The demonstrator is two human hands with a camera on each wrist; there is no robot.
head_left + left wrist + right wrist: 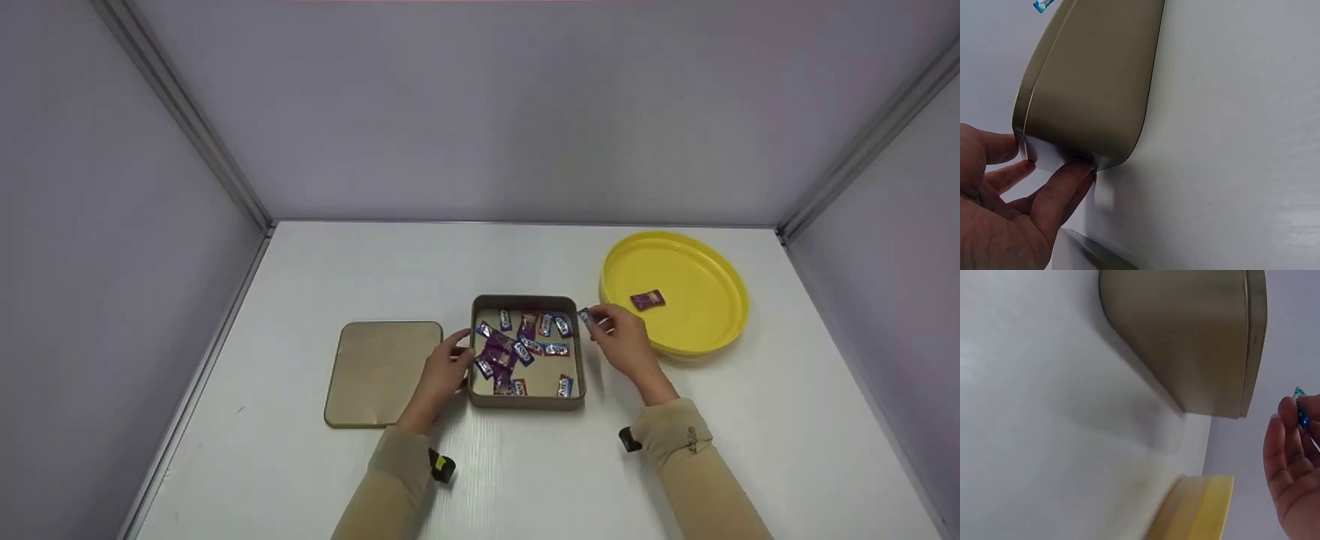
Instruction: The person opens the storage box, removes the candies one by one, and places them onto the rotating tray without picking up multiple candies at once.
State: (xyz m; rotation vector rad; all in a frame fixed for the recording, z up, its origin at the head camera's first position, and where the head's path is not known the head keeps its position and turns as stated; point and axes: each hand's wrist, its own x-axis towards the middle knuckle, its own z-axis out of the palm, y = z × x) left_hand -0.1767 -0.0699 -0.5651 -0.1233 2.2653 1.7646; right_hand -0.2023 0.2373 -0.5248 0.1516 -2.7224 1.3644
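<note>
A square gold tin [527, 403] holds several small wrapped candies, some in purple wrappers [499, 358] and some blue and red with white lettering. My left hand [444, 372] rests its fingertips against the tin's left wall and rim; the left wrist view shows them on the outside near a corner. Just outside the right rim, my right hand [621, 339] pinches a blue wrapped candy [1302, 417] between thumb and fingers. A round yellow tray [739, 319] lies behind that hand. One purple wrapped candy [647, 300] is on the tray.
The tin's flat gold lid [382, 371] lies on the white table [525, 472], left of the tin and partly behind the left hand. Pale panels [525, 112] close off the back and both sides. A dark wrist device [631, 439] sits at each sleeve.
</note>
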